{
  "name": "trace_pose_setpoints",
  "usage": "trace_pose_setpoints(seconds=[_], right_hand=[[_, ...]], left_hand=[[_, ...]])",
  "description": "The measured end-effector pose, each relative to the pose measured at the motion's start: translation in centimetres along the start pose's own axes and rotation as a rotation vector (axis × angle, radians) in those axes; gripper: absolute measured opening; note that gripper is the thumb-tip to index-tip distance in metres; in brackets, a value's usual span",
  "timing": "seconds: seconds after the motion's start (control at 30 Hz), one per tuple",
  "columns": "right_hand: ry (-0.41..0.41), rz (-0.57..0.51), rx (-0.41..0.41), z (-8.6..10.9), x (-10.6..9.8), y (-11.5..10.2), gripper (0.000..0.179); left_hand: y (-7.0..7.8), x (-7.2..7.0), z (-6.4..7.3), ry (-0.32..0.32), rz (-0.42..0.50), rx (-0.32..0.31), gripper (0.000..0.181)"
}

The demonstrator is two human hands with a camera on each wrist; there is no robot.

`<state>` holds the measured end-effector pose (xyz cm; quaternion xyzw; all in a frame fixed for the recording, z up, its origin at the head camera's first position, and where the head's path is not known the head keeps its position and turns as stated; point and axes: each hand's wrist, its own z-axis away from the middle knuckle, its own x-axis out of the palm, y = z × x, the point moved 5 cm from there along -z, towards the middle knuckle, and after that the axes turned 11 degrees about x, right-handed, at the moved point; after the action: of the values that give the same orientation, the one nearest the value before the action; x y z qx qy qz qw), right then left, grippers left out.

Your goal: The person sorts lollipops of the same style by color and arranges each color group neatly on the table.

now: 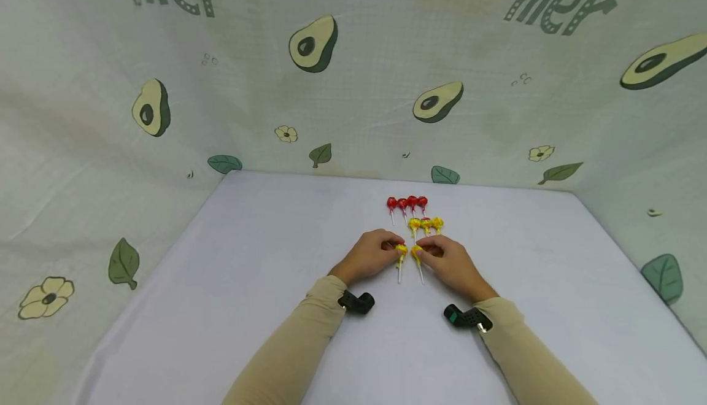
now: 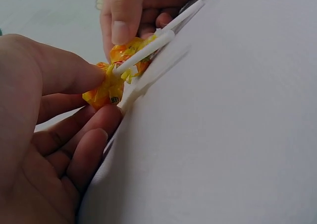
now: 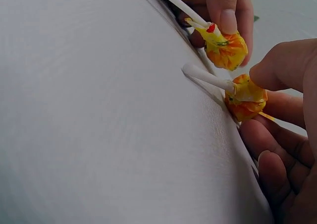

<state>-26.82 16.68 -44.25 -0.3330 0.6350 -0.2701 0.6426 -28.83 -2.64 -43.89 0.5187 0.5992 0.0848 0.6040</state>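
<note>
My left hand (image 1: 374,254) pinches a yellow-wrapped lollipop (image 2: 105,91) by its candy head, its white stick pointing toward me. Beside it, my right hand (image 1: 450,264) holds a second yellow lollipop (image 3: 246,99) between thumb and fingers, stick also toward me. The two lollipops are side by side with a small gap, close over the white table. Just beyond my hands lies a short row of yellow lollipops (image 1: 426,224), their sticks partly hidden by the right hand. Farther back is a row of several red lollipops (image 1: 412,201), heads away from me.
A white-covered table (image 1: 265,258) spreads out around the hands. Behind it and at both sides hangs a pale cloth (image 1: 364,104) printed with avocados, leaves and flowers. Black straps with camera mounts (image 1: 356,302) sit on both wrists, over beige sleeves.
</note>
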Motion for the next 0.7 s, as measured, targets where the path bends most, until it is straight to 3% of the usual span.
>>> trace_pose_setpoints(seconds=[0.27,0.47,0.7], right_hand=[[0.019,-0.01,-0.025,-0.1,0.1,0.0,0.024],[-0.008,-0.023,-0.016,0.0,0.5,-0.1,0.025],[0.013,0.006,-0.009,-0.1,-0.1,0.0,0.024]], left_hand=[[-0.4,-0.4,-0.7,0.029,0.049,-0.019,0.025],[-1.0,-0.6,-1.3,0.041,0.037,-0.057,0.024],[-0.6,-0.9,-2.1,0.051,0.044,-0.079,0.025]])
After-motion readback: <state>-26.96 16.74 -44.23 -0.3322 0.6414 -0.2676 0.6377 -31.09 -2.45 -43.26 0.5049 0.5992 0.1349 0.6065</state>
